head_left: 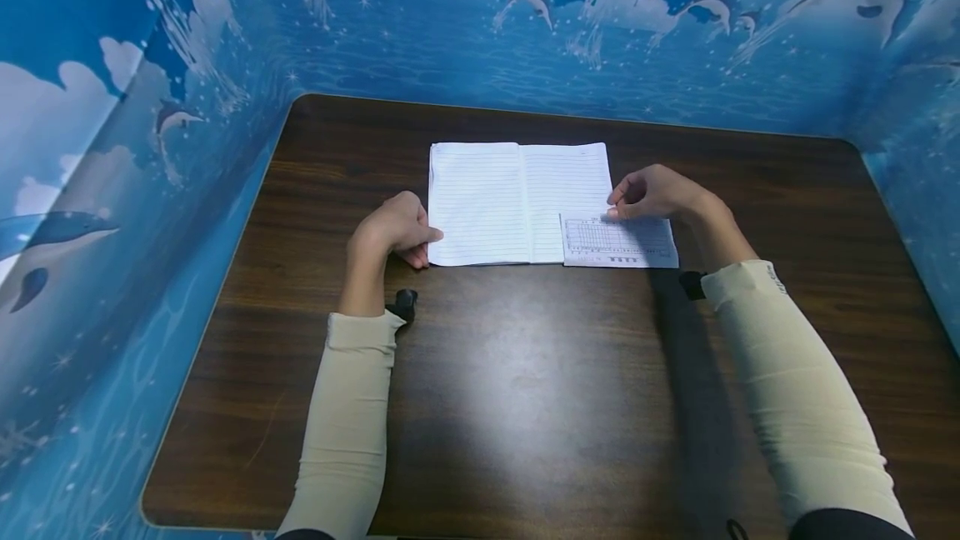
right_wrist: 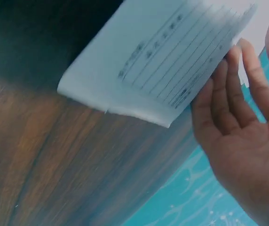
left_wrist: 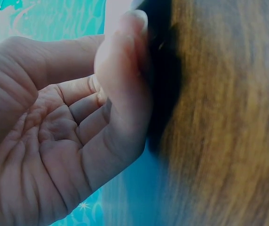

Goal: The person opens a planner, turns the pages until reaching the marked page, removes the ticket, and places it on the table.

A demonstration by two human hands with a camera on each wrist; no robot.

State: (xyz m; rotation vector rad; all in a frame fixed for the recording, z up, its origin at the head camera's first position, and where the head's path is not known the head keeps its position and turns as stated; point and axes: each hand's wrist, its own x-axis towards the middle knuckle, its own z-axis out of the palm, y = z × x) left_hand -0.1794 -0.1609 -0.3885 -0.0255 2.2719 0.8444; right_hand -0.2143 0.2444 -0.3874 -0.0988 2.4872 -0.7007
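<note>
An open lined notebook [head_left: 480, 198] lies flat, its pages white and blank. Over the lower part of its right page is a small white printed form [head_left: 618, 244] with a grid, its right end reaching past the notebook over the table. At the notebook's left edge, my left hand [head_left: 397, 227] grips the lower side with the thumb on the page; the thumb and curled fingers [left_wrist: 120, 127] show close up in the left wrist view. My right hand [head_left: 660, 194] pinches the form's upper edge, near the page's right side. In the right wrist view, several fingers [right_wrist: 226, 101] lie along the form's edge.
Everything lies on a dark brown wooden table [head_left: 525, 407] with rounded corners. A blue cloth printed with dolphins [head_left: 420, 48] hangs behind and at the sides. Both forearms wear pale sleeves [head_left: 345, 423], with black wrist mounts [head_left: 405, 304].
</note>
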